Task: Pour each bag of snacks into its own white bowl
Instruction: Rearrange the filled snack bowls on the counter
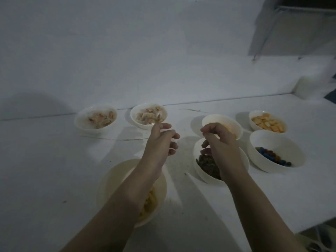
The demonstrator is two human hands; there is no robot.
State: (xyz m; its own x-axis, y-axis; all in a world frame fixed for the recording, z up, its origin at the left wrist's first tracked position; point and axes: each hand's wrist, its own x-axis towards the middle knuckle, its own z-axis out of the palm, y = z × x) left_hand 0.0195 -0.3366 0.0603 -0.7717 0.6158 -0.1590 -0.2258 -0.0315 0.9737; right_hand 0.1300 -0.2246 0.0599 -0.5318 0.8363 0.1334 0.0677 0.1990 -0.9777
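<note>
A white bench (54, 170) carries seven white bowls, its far edge meeting a pale wall (127, 42); the light is dim and the picture soft.

Nearest the bench's front edge sits the largest bowl (109, 180), holding yellow snack pieces and partly covered by the left forearm; to its right the bowl of dark brown snacks (203, 171) lies directly under the right hand; right of that, towards the bench's right edge, stands the bowl of blue and dark candies (276, 142); behind these sit the bowl of orange pieces (218, 120), half hidden by the right hand, and the bowl of square crackers (254, 115) near the far right corner; along the far edge, left of centre, two bowls of pale mixed snacks (80, 122) stand side by side, the right one just beyond the left hand's fingertips.

The left hand (160, 140) hangs above bare bench between the bowls, fingers loosely curled and half open, with nothing visible in it; the right hand (221, 142) hovers over the brown snacks, fingers bent downward and gathered; whether they pinch anything cannot be told.

No snack bag can be made out.
</note>
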